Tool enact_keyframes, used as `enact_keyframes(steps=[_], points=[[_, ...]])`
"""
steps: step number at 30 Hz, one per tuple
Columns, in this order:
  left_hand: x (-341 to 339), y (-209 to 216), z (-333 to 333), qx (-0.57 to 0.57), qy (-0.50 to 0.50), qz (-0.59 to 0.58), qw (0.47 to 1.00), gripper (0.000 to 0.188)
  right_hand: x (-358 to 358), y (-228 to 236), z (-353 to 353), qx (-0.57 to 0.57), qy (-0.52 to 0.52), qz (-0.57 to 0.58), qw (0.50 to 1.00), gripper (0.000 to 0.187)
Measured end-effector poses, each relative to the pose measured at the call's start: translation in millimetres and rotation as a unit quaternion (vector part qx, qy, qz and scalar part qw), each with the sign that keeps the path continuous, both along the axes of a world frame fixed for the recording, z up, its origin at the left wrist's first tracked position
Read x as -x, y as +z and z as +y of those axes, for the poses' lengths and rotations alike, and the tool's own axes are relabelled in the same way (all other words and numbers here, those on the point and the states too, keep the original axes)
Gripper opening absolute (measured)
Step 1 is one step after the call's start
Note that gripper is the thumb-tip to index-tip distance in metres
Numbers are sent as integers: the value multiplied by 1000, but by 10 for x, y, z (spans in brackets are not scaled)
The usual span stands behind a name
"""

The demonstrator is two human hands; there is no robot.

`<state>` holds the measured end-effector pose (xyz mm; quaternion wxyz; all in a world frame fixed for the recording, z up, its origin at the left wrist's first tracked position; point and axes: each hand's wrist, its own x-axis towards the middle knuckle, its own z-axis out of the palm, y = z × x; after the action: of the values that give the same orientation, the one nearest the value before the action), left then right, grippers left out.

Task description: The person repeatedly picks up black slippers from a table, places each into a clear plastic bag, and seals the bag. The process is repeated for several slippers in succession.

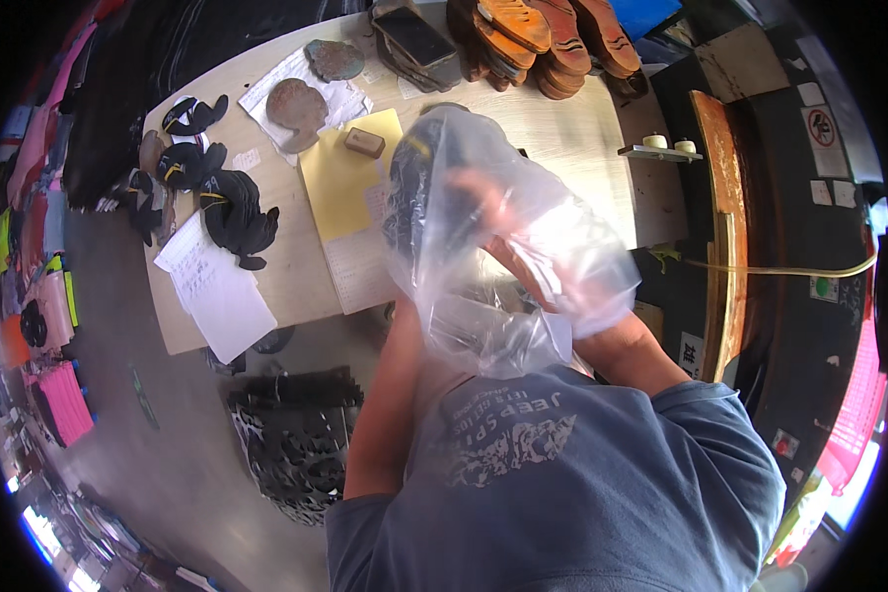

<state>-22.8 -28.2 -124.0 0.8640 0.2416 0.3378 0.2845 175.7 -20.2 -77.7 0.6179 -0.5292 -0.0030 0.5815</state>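
A large clear plastic bag [562,212] hangs in front of my chest, over the near edge of the table. Dark, flat-looking pieces [409,192] show through its left side; their exact kind is blurred by the plastic. My right hand [508,232] is seen hazily through the film, reaching up and left toward those pieces. Its fingers are smeared, so their grip is unclear. At the bag's lower left edge my left forearm [390,395] rises, and the left hand itself is hidden behind the crumpled plastic.
On the table [306,281] lie black cut pieces [237,212], paper sheets [217,291], a yellow sheet [335,197] with a small brown block [365,143], and a phone [414,37]. Brown and orange sole-shaped stacks [562,49] stand at the back. A bag of black pieces [291,434] sits below left.
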Motion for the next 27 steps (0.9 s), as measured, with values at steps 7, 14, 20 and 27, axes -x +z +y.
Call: enact_keyframes(steps=[7,14,20,27], points=[[421,-146,5,-170,52,166,970,24,170,-347,-40,-70,27,-85,994,43],[839,-563,78,-170,89,424,885,35,232,-716,225,-29,135,-182,974,40],[1585,-274,1059,-196,261,467,822,42,103,-1146,2,12,205,-302,931,38],[2034,-254,2525,-172,193,505,824,52,147,-650,-748,-1,367,-605,707,35]])
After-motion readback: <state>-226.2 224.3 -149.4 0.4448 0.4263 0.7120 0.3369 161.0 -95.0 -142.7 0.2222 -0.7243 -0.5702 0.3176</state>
